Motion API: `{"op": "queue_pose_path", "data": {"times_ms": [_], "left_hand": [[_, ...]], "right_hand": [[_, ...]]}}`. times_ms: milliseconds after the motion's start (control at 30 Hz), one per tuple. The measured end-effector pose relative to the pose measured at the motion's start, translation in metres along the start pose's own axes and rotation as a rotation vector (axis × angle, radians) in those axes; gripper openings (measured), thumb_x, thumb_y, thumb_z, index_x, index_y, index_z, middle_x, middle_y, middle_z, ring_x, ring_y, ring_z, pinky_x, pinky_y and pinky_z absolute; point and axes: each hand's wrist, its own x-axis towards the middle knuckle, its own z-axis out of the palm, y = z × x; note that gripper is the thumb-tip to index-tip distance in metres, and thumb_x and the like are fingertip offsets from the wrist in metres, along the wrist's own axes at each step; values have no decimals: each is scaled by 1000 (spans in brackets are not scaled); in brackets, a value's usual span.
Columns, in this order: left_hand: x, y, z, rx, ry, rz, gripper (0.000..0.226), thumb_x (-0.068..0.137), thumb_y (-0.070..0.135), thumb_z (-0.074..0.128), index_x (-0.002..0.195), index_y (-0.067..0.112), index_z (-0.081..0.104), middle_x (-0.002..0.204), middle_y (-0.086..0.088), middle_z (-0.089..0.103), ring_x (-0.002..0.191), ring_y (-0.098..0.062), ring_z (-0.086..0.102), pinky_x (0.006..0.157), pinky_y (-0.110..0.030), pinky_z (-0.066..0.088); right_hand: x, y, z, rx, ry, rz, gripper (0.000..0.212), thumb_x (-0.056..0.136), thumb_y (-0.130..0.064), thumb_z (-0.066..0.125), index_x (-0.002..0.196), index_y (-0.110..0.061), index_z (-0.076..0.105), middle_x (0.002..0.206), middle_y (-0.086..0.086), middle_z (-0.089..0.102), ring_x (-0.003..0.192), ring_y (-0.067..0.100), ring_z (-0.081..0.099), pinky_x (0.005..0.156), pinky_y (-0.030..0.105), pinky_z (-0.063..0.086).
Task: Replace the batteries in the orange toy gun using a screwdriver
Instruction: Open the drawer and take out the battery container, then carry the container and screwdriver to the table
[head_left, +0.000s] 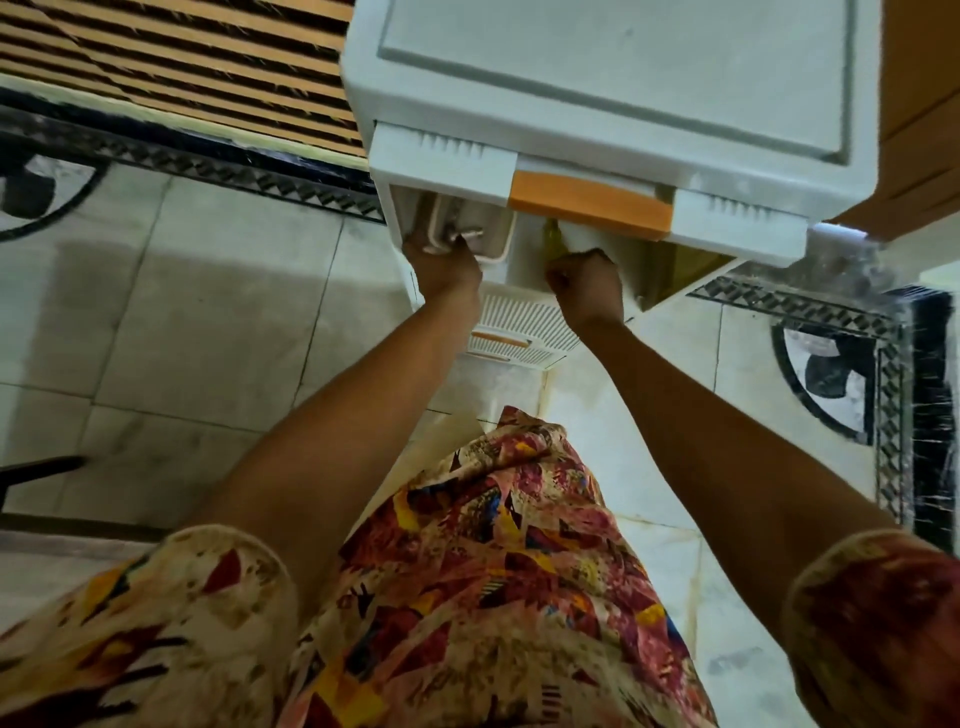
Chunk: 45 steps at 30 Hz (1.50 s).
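The left arm reaches forward and down from the patterned sleeve, nearly straight, wrist level. The left hand (441, 267) is at the left end of the open drawer (675, 270), back of the hand up, fingers curled over the rim of a white tub (496, 228) that sits in that end of the drawer, gripping it.

Between the two arms hangs the front of a patterned dress (493, 571), and below the hands the slatted front of a lower drawer (524, 322) shows.

The right arm comes in from the right sleeve, also extended, crossing slightly inward. The right hand (584, 286) is balled at the middle of the same open drawer, knuckles up, just beside the tub. A yellowish object (553, 236) stands upright right above its knuckles, inside the drawer and under the orange handle (592, 205) of the drawer above. Whether the fingers pinch that object cannot be told, nor whether it is the screwdriver; it is blurred and partly hidden.

The drawers belong to a white plastic drawer unit (623, 78) that stands on a tiled floor (208, 312).
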Motion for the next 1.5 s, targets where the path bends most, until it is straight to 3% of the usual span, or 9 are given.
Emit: {"op": "queue_pose_path", "data": {"times_ms": [67,133,367,433,633,833,1133,1300,1500], "left_hand": [[-21,3,-14,20,-41,-64,34,84,2,52,109,19,38,102,-15,59,66,-29,64,54,-31,55],[-35,-6,-28,75,-98,-133,32,86,0,53,112,13,39,99,-17,59,51,-15,54,37,-18,43],[-94,22,-83,157,-335,-214,36,89,-3,52,124,5,51,112,-17,61,75,-19,63,52,-21,56],[-112,35,-97,155,-370,-207,36,89,-6,50,122,9,50,108,-13,61,77,-20,63,54,-22,57],[-157,63,-134,178,-478,-153,39,89,-5,50,120,19,46,99,-3,62,78,-19,64,61,-23,56],[-175,63,-154,182,-475,-170,39,88,-4,53,120,17,47,102,-7,63,78,-21,65,58,-23,57],[-218,54,-178,80,-416,-130,38,88,-4,53,119,17,48,106,-12,62,80,-25,64,55,-23,57],[-262,33,-198,-51,-335,-90,37,90,-5,51,120,16,47,98,-9,64,78,-24,64,53,-23,56],[-324,-19,-235,-271,-197,-38,36,91,-2,49,126,8,45,102,-14,63,78,-26,65,56,-24,57]], "right_hand": [[-23,-6,-7,159,37,97,19,86,-15,58,99,-16,73,107,9,70,97,25,64,85,28,47],[-47,-9,-6,313,43,186,17,82,-11,64,96,-15,72,102,5,72,94,21,66,84,27,48],[-127,-31,-43,566,-98,340,44,78,-4,68,118,-17,55,97,4,69,77,23,67,60,29,53],[-146,-36,-53,563,-123,333,43,80,-4,67,120,-18,57,96,5,69,68,17,65,57,22,52],[-187,-50,-71,512,-132,311,41,80,-13,69,119,-23,62,90,-3,68,83,17,66,79,32,52],[-212,-60,-84,533,-102,239,37,80,-15,69,116,-24,63,90,-4,66,77,16,65,76,32,53],[-242,-57,-100,539,-148,88,37,82,-8,66,113,-28,61,81,-18,62,62,-5,61,60,11,44],[-267,-48,-111,528,-216,-28,38,80,-9,68,104,-37,59,83,-16,63,72,2,61,73,29,50],[-307,-31,-115,521,-345,-201,36,79,-5,68,107,-27,65,86,-13,64,79,4,62,77,31,53]]}}
